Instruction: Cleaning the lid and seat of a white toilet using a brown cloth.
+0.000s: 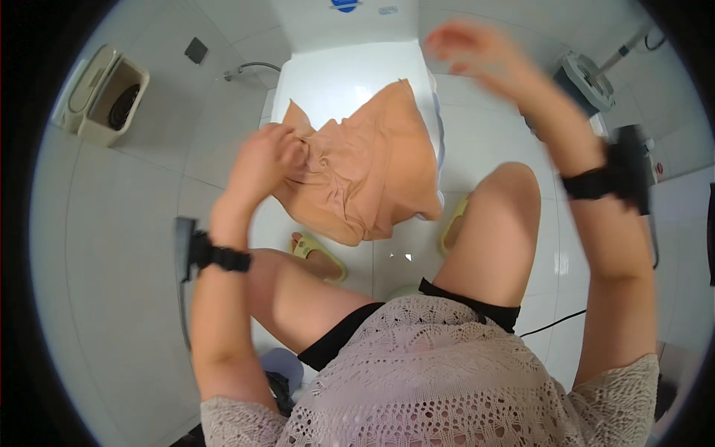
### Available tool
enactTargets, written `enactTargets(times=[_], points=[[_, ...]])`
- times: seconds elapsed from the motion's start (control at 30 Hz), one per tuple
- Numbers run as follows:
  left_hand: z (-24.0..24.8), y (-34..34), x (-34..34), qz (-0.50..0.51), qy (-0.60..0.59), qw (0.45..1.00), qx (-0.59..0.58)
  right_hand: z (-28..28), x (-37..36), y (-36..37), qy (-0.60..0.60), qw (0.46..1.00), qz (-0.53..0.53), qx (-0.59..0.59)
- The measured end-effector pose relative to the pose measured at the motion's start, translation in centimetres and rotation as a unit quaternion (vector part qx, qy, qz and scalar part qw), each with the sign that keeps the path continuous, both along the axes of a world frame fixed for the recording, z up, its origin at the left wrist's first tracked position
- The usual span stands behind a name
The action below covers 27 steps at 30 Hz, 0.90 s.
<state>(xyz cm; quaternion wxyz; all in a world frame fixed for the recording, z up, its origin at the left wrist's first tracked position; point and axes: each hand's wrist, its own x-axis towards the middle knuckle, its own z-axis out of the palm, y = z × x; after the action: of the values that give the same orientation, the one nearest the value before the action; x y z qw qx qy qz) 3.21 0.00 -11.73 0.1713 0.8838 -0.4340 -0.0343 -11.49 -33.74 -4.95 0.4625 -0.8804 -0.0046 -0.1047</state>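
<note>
A creased peach-orange cloth lies over a smooth white surface in front of me, its near edge hanging toward my knees. It is gathered into a twisted bunch near its middle. My left hand is closed on the cloth's left side, fingers curled into the folds. Up and to the right, my right hand is raised away from the cloth, blurred by motion. Its fingers are loosely bent with the thumb apart, and nothing shows in it.
A beige lidded bin, its lid up, stands at the left. A hose runs from the wall behind the cloth. A grey bucket with a pole is at the far right. Below, a black cable crosses the tiled floor.
</note>
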Motion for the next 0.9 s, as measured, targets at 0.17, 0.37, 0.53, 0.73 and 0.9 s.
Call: enactTargets(times=[0.17, 0.37, 0.53, 0.73, 0.9], points=[[-8.0, -2.6, -2.3, 0.029, -0.093, 0.993, -0.063, -14.6, 0.7, 8.8, -0.031, 0.897, 0.105, -0.429], [-12.0, -2.6, -2.1, 0.080, -0.116, 0.990, 0.016, -18.9, 2.4, 10.6, -0.022, 0.911, 0.026, -0.411], [-11.7, -3.4, -0.4, 0.107, -0.134, 0.985, 0.013, -18.7, 6.0, 9.2, 0.027, 0.910, -0.018, -0.413], [-14.0, -4.1, -0.5, 0.146, -0.172, 0.973, -0.045, -20.4, 7.6, 8.9, 0.031, 0.897, -0.047, -0.439], [-15.3, -4.4, -0.3, 0.188, -0.152, 0.963, -0.117, -21.3, 9.0, 8.8, 0.021, 0.892, -0.065, -0.446]])
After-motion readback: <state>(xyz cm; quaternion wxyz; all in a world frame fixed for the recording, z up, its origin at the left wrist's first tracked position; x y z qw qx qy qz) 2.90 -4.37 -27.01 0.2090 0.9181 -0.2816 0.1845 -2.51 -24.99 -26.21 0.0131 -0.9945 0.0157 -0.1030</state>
